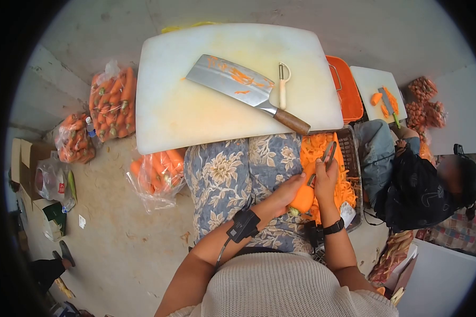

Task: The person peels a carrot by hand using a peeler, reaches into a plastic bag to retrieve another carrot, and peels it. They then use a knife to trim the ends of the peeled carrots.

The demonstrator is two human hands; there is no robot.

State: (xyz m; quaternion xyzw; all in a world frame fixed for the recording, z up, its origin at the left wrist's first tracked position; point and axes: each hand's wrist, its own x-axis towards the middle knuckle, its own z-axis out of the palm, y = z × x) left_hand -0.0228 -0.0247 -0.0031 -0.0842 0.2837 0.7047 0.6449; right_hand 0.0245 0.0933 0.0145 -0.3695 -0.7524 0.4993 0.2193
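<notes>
My left hand point(286, 193) is closed round a thick peeled carrot point(302, 199), held low over my lap. My right hand point(326, 178) grips a peeler point(330, 151), its dark upper end showing above the fingers, close beside the carrot. Beneath both hands lies a heap of orange carrot peelings point(345, 189) in a dark plastic crate point(350, 142). On the white cutting board point(164, 105) in front of me rest a wide cleaver point(232, 82) with orange shreds on its blade and a second peeler point(283, 87) with a pale handle.
Bags of carrots point(112, 103) stand on the left, one more bag point(158, 171) under the board's edge. An orange basin point(346, 87) is behind the crate. At right sits another person point(407, 179) near a smaller board point(373, 82) with a green-handled knife point(390, 103).
</notes>
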